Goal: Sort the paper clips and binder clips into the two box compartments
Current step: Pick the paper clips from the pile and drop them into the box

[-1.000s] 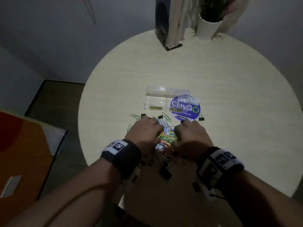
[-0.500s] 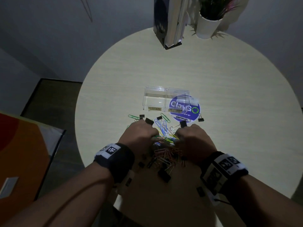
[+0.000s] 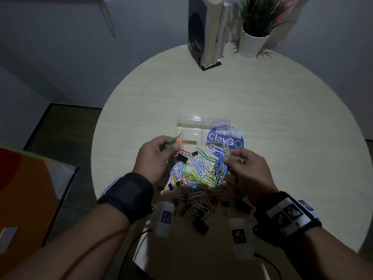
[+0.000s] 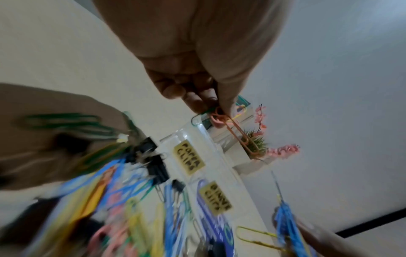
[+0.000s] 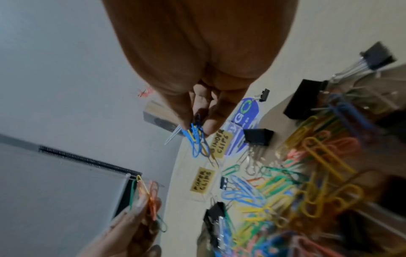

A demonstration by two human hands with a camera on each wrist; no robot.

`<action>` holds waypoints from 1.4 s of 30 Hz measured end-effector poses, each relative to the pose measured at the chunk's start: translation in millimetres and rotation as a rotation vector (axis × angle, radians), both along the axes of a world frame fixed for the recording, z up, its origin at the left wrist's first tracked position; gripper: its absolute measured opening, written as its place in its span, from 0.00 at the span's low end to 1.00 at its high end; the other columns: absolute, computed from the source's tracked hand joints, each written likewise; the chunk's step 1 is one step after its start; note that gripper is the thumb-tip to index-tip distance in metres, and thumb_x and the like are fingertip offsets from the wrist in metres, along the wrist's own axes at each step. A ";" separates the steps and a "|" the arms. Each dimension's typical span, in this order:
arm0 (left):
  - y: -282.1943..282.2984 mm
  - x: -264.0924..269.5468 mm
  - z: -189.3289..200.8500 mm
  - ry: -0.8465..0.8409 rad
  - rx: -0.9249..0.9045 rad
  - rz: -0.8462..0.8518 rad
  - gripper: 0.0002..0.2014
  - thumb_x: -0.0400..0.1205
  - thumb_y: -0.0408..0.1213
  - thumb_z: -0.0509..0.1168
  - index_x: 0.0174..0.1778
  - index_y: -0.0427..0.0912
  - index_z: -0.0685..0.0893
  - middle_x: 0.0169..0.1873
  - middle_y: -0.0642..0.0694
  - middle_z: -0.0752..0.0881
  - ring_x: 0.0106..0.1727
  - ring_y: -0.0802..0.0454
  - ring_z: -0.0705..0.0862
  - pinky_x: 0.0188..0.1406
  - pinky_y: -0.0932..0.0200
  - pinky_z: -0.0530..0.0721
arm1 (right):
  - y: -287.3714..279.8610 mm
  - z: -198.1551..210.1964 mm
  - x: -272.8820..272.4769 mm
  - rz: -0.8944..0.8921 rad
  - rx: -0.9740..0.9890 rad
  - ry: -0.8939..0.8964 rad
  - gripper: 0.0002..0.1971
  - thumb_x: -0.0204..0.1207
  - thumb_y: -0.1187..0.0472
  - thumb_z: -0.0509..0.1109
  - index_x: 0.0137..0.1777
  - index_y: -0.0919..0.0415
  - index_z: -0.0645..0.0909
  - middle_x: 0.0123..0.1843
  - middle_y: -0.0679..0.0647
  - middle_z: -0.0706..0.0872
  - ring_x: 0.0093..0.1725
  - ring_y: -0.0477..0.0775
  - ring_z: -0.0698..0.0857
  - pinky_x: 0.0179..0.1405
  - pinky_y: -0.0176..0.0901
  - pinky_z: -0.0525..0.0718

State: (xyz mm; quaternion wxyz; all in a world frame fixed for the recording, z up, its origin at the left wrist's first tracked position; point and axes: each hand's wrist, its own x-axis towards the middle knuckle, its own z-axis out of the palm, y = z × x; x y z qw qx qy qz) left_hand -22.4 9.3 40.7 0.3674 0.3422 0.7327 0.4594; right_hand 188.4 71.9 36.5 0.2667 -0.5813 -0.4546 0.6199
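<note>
Both hands are lifting off the pile: left hand pinching green, orange and yellow paper clips, right hand pinching blue paper clips, at frame centre. Clear two-compartment plastic box is sitting beyond, both compartments empty; black binder clips are lying below.

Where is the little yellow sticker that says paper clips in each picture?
Head view: paper clips label sits left of middle on the clear box's front wall, beside the left hand.
Left wrist view: the label is near the middle, tilted, below the fingertips.
Right wrist view: the label is below the middle.
Shared landmark: the binder clips label right beside it.
</note>
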 end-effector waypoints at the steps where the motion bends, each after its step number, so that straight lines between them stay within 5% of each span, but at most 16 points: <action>1: 8.6 -3.1 -0.5 0.002 0.012 0.029 0.05 0.80 0.30 0.71 0.40 0.43 0.87 0.28 0.55 0.87 0.24 0.71 0.81 0.26 0.79 0.75 | 4.1 5.1 -2.8 -0.024 -0.020 0.022 0.09 0.77 0.69 0.73 0.55 0.71 0.82 0.33 0.61 0.83 0.24 0.50 0.77 0.20 0.37 0.78; 4: 36.2 -12.2 -2.1 0.088 0.049 0.094 0.04 0.80 0.33 0.71 0.41 0.45 0.87 0.31 0.50 0.87 0.27 0.68 0.81 0.30 0.72 0.78 | 17.1 18.2 -8.6 -0.068 -0.016 0.113 0.08 0.78 0.72 0.71 0.56 0.72 0.80 0.39 0.65 0.83 0.23 0.48 0.79 0.19 0.34 0.80; 8: 69.1 -21.4 -12.7 0.398 0.008 0.016 0.04 0.80 0.42 0.71 0.43 0.47 0.89 0.35 0.47 0.90 0.39 0.48 0.86 0.41 0.55 0.83 | 32.4 26.5 -15.7 -0.083 0.053 0.126 0.10 0.77 0.70 0.73 0.57 0.72 0.82 0.46 0.75 0.85 0.37 0.61 0.80 0.22 0.39 0.84; 13: 78.0 -16.9 -28.7 0.704 -0.065 -0.219 0.08 0.81 0.42 0.69 0.52 0.47 0.89 0.41 0.43 0.88 0.45 0.44 0.84 0.39 0.60 0.72 | 45.0 32.0 -24.4 -0.100 0.094 0.149 0.04 0.77 0.70 0.72 0.49 0.64 0.85 0.36 0.58 0.92 0.28 0.52 0.87 0.24 0.39 0.86; 16: 72.2 -16.5 -35.0 0.777 -0.098 -0.346 0.10 0.81 0.41 0.68 0.57 0.46 0.88 0.45 0.40 0.86 0.52 0.42 0.83 0.46 0.56 0.77 | 52.0 31.2 -31.9 -0.111 0.097 0.141 0.05 0.77 0.70 0.72 0.51 0.65 0.85 0.34 0.55 0.91 0.25 0.48 0.86 0.22 0.35 0.83; 22: 58.7 -25.7 -33.6 0.712 0.036 -0.303 0.13 0.77 0.38 0.73 0.58 0.46 0.90 0.48 0.43 0.91 0.56 0.43 0.81 0.55 0.58 0.77 | 68.0 18.1 -60.7 -0.008 0.285 -0.042 0.05 0.74 0.66 0.76 0.44 0.56 0.85 0.34 0.55 0.87 0.35 0.51 0.83 0.41 0.51 0.86; 26: 37.2 -41.4 -36.7 0.671 0.102 -0.127 0.12 0.78 0.30 0.69 0.54 0.45 0.90 0.49 0.48 0.90 0.53 0.45 0.80 0.52 0.77 0.66 | 73.4 3.0 -93.6 0.182 0.510 -0.238 0.06 0.76 0.61 0.74 0.51 0.53 0.86 0.38 0.50 0.89 0.35 0.41 0.85 0.45 0.38 0.84; 28: 19.9 -46.3 -32.4 0.605 0.104 -0.048 0.12 0.79 0.27 0.67 0.53 0.45 0.89 0.46 0.51 0.87 0.51 0.59 0.77 0.49 0.83 0.66 | 74.2 -2.7 -104.6 0.367 0.663 -0.433 0.08 0.78 0.59 0.72 0.55 0.53 0.86 0.44 0.50 0.91 0.40 0.42 0.86 0.48 0.38 0.83; 30: 3.6 -49.3 -29.6 0.566 0.087 -0.036 0.11 0.79 0.28 0.66 0.50 0.46 0.89 0.43 0.56 0.84 0.49 0.73 0.74 0.48 0.72 0.69 | 74.7 -8.0 -110.2 0.567 0.794 -0.626 0.09 0.79 0.58 0.69 0.57 0.54 0.85 0.48 0.54 0.91 0.49 0.56 0.86 0.50 0.45 0.81; 33: -10.2 -54.2 -35.0 0.574 0.008 -0.047 0.09 0.78 0.33 0.67 0.46 0.50 0.89 0.43 0.58 0.85 0.52 0.59 0.75 0.51 0.58 0.73 | 75.8 -13.5 -112.2 0.804 0.844 -0.802 0.10 0.79 0.60 0.67 0.57 0.57 0.84 0.50 0.59 0.90 0.52 0.64 0.84 0.48 0.48 0.78; 36: -15.1 -56.7 -43.3 0.603 -0.060 -0.088 0.09 0.78 0.34 0.67 0.47 0.51 0.90 0.45 0.55 0.87 0.53 0.51 0.77 0.50 0.62 0.69 | 75.0 -10.8 -113.1 0.918 0.804 -0.883 0.13 0.79 0.61 0.67 0.61 0.58 0.85 0.57 0.61 0.89 0.58 0.66 0.84 0.55 0.50 0.81; 39: -13.5 -58.3 -50.3 0.653 -0.141 -0.180 0.11 0.78 0.34 0.65 0.51 0.48 0.89 0.49 0.49 0.88 0.55 0.45 0.78 0.52 0.59 0.71 | 68.3 0.2 -101.2 0.749 0.777 -0.765 0.15 0.76 0.58 0.70 0.63 0.56 0.85 0.61 0.58 0.88 0.63 0.63 0.83 0.61 0.49 0.77; 42: -9.4 -57.6 -58.0 0.748 -0.311 -0.442 0.17 0.75 0.44 0.63 0.59 0.48 0.84 0.57 0.46 0.85 0.59 0.37 0.78 0.59 0.47 0.79 | 43.3 -0.1 -74.2 0.554 0.774 -0.720 0.04 0.74 0.56 0.69 0.43 0.55 0.84 0.42 0.54 0.86 0.46 0.59 0.83 0.46 0.48 0.78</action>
